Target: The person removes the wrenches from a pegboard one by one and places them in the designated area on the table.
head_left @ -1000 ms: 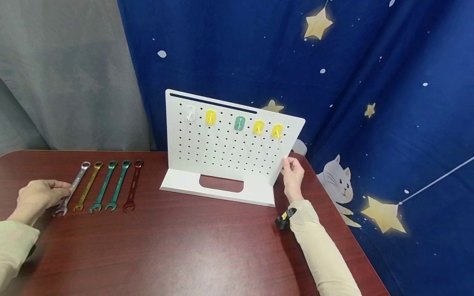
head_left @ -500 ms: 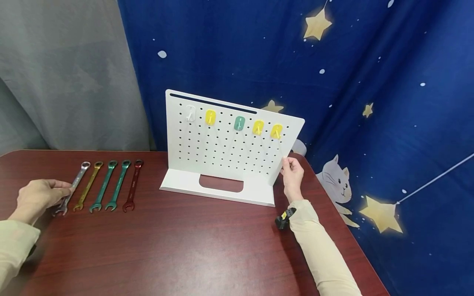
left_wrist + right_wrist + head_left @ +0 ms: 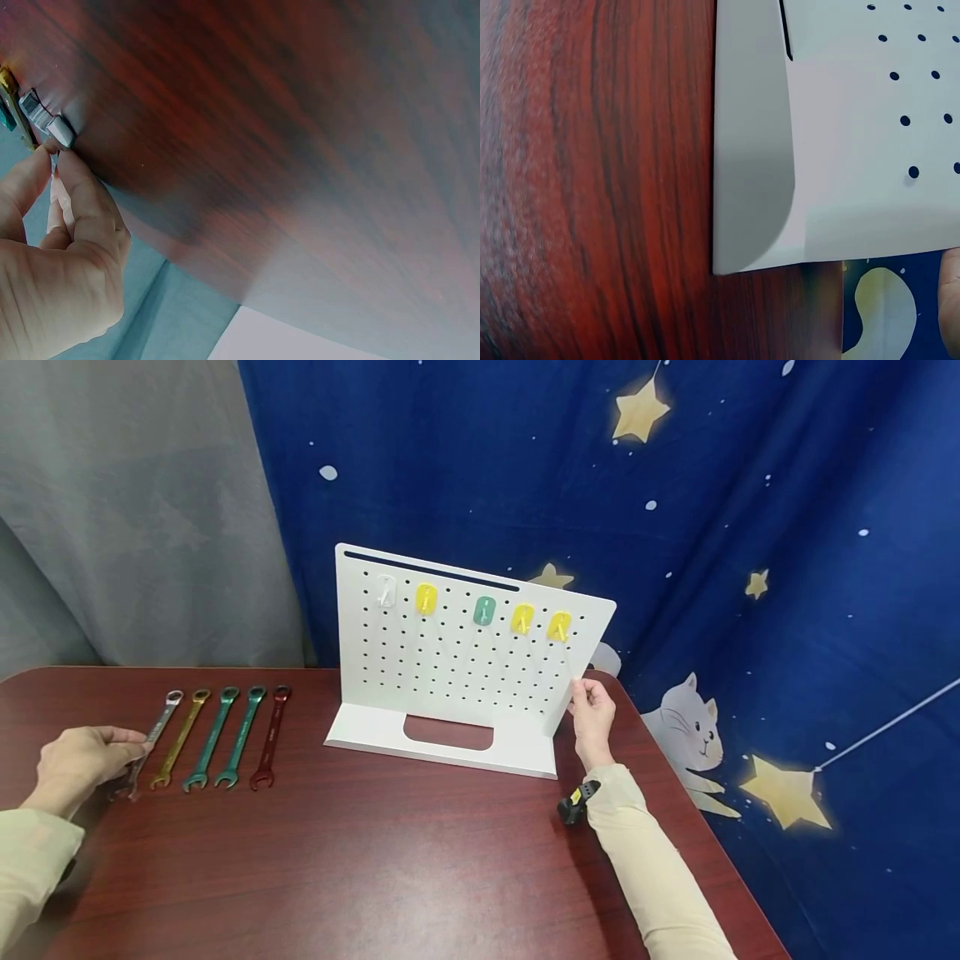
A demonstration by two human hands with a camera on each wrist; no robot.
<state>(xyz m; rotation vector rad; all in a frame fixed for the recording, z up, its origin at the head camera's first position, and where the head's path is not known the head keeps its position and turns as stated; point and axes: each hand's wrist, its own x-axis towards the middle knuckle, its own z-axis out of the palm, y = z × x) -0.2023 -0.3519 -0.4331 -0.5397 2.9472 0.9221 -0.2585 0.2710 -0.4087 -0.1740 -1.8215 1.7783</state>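
Observation:
My left hand (image 3: 81, 762) pinches a silver combination wrench (image 3: 162, 722) between thumb and fingertips, at the left end of a row of wrenches. Its ring end shows beyond the fingers; its open end is blurred below them. In the left wrist view, the fingertips meet on the silver wrench (image 3: 60, 129). Beside it lie a gold wrench (image 3: 181, 739), two green wrenches and a red wrench (image 3: 271, 737). My right hand (image 3: 593, 720) holds the right edge of a white pegboard stand (image 3: 450, 670) with its thumb and fingers; in the right wrist view only a bit of that hand shows.
Near the pegboard's top hang a white hook (image 3: 386, 591), a yellow hook (image 3: 426, 599), a green hook (image 3: 484, 611) and two more yellow hooks. The stand rests on a dark red wooden table (image 3: 360, 860). Grey and blue curtains (image 3: 465, 460) hang behind.
The left hand has shifted very slightly to the right, and the silver wrench's lower end looks more blurred. The right hand stays on the pegboard's edge.

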